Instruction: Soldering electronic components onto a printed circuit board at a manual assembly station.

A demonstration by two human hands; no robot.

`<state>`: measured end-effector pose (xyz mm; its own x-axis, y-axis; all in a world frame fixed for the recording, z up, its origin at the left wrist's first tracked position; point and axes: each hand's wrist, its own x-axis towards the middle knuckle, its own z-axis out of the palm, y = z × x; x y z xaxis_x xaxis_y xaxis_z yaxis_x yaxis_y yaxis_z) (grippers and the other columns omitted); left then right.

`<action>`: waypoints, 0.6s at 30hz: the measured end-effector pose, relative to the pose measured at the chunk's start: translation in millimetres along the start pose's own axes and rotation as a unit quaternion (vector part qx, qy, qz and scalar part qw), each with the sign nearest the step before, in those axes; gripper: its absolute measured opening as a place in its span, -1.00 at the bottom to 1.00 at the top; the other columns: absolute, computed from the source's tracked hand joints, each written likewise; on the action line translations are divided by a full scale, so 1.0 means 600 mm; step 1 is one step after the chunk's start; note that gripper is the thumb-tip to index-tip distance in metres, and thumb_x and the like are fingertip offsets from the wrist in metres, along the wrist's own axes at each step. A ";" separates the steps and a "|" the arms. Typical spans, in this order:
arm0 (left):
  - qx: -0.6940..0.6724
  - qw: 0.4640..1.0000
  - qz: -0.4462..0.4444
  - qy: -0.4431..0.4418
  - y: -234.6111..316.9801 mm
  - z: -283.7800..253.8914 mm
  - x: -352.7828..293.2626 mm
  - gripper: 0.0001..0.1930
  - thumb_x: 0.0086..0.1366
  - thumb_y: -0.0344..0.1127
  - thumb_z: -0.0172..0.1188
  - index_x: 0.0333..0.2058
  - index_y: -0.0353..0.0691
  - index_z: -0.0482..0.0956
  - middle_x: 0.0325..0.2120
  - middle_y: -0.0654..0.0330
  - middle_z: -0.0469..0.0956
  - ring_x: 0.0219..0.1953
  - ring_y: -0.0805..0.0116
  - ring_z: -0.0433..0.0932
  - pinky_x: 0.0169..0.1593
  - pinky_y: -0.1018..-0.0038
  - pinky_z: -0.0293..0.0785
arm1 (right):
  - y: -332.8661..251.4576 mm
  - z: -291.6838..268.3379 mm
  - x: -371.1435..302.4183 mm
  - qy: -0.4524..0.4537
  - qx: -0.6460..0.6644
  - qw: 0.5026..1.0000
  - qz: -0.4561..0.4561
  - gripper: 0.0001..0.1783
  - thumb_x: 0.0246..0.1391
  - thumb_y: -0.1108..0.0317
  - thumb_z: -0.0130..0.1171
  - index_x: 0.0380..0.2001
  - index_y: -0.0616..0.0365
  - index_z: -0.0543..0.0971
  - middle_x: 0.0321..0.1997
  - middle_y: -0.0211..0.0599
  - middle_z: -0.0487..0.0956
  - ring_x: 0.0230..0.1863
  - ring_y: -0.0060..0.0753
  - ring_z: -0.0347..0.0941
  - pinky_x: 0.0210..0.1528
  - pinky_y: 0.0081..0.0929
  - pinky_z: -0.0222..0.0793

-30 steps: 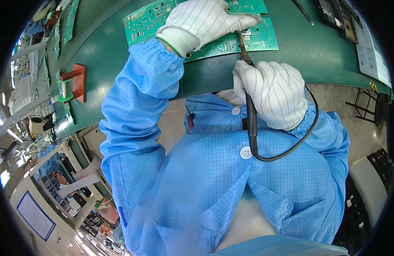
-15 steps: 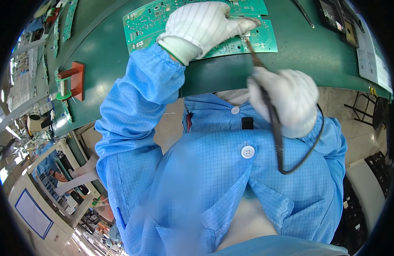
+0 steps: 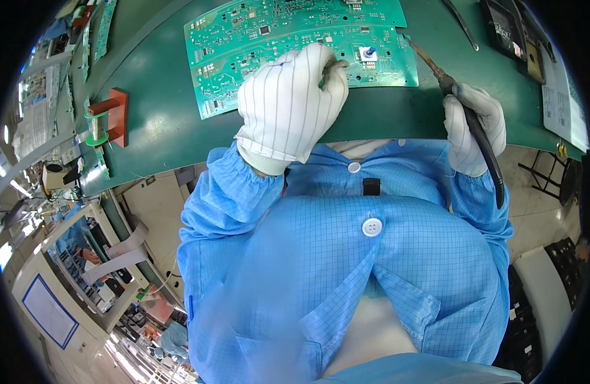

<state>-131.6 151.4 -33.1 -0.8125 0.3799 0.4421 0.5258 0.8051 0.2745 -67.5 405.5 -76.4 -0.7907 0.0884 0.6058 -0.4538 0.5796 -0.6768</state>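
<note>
A green circuit board panel (image 3: 228, 72) lies on the green bench. Over its near edge is my left hand (image 3: 288, 105) in a white striped glove. Its fingers are curled in with the thumb against them, and what they may hold is hidden. A white component with a blue post (image 3: 368, 54) stands on the board, to the right of that hand. My right hand (image 3: 475, 125), gloved too, grips a soldering iron (image 3: 443, 79) by its black handle. The iron's tip is beside the board's right edge, and its back end slants down toward me.
To the left, a reddish-brown stand (image 3: 118, 120) carries a green-rimmed spool (image 3: 96, 131). Dark tweezers (image 3: 462, 27) lie at the far right, near a black device (image 3: 499, 29) and white papers (image 3: 560, 105). Narrow green boards (image 3: 105, 32) are at the far left.
My left hand has drawn back toward me and curled, uncovering the component with the blue post. My right hand has moved right with the soldering iron, taking its tip off the component.
</note>
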 end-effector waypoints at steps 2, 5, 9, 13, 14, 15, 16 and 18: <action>0.017 0.999 -0.021 -0.024 -0.002 0.005 -0.011 -0.87 0.09 -0.27 0.31 -0.50 -0.06 0.52 -0.61 0.21 0.53 -0.61 0.23 0.55 -0.54 0.37 0.47 | -0.005 0.001 0.001 -0.002 0.016 1.000 0.025 -0.75 -0.01 0.68 0.28 -0.22 0.25 0.58 -0.26 -0.13 0.64 -0.42 -0.60 0.49 -0.33 -0.61 0.44; 0.019 1.000 0.011 0.009 -0.010 0.011 -0.014 -0.87 0.07 -0.26 0.31 -0.50 -0.05 0.51 -0.61 0.20 0.53 -0.63 0.22 0.54 -0.55 0.36 0.46 | -0.010 0.002 0.002 0.007 -0.025 0.999 -0.027 -0.74 -0.01 0.69 0.27 -0.21 0.25 0.58 -0.27 -0.13 0.64 -0.44 -0.61 0.48 -0.35 -0.63 0.43; 0.024 0.999 0.018 0.011 -0.013 0.016 -0.010 -0.86 0.07 -0.24 0.31 -0.50 -0.05 0.51 -0.60 0.20 0.53 -0.64 0.22 0.53 -0.56 0.36 0.46 | -0.009 0.001 -0.001 -0.003 0.001 1.000 -0.004 -0.74 -0.02 0.69 0.27 -0.21 0.25 0.58 -0.27 -0.14 0.64 -0.44 -0.61 0.48 -0.34 -0.61 0.44; 0.068 0.997 0.018 -0.032 -0.005 0.020 -0.011 -0.84 0.11 -0.23 0.30 -0.45 -0.07 0.48 -0.58 0.19 0.49 -0.65 0.25 0.53 -0.59 0.40 0.45 | -0.014 0.000 -0.003 -0.002 0.002 1.000 0.023 -0.74 0.00 0.70 0.24 -0.20 0.26 0.58 -0.29 -0.15 0.64 -0.41 -0.59 0.50 -0.31 -0.62 0.44; 0.068 0.997 0.018 -0.031 -0.001 0.021 -0.013 -0.84 0.11 -0.23 0.30 -0.45 -0.07 0.48 -0.58 0.19 0.49 -0.65 0.25 0.53 -0.59 0.40 0.45 | -0.018 0.001 -0.001 -0.009 0.003 1.000 0.014 -0.74 0.00 0.70 0.24 -0.20 0.26 0.58 -0.29 -0.15 0.64 -0.41 -0.59 0.50 -0.31 -0.62 0.44; 0.104 0.994 0.020 -0.029 0.003 0.023 -0.015 -0.82 0.14 -0.22 0.28 -0.46 -0.07 0.45 -0.57 0.20 0.45 -0.66 0.29 0.50 -0.61 0.42 0.43 | -0.020 -0.001 0.001 -0.001 0.040 0.998 0.047 -0.75 0.03 0.69 0.21 -0.19 0.27 0.57 -0.28 -0.15 0.63 -0.40 -0.57 0.51 -0.31 -0.63 0.44; 0.136 0.990 0.024 -0.024 0.006 0.023 -0.018 -0.80 0.17 -0.20 0.26 -0.47 -0.08 0.42 -0.57 0.21 0.42 -0.68 0.34 0.47 -0.63 0.43 0.41 | -0.024 -0.005 0.005 -0.004 0.069 0.993 0.097 -0.77 0.05 0.69 0.18 -0.18 0.28 0.56 -0.26 -0.14 0.62 -0.39 -0.56 0.51 -0.31 -0.64 0.44; 0.176 0.983 0.029 -0.030 0.011 0.024 -0.023 -0.79 0.19 -0.19 0.24 -0.48 -0.07 0.39 -0.57 0.23 0.39 -0.68 0.38 0.44 -0.64 0.45 0.39 | -0.025 -0.019 0.015 -0.029 0.173 0.975 0.136 -0.80 0.11 0.67 0.12 -0.17 0.30 0.55 -0.21 -0.11 0.59 -0.37 -0.53 0.53 -0.32 -0.63 0.45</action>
<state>-120.7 157.9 -49.6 -0.8028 0.4476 0.3940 0.4605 0.8851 -0.0673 -63.4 407.0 -56.1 -0.9188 0.1481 0.3660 -0.3275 0.2319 -0.9160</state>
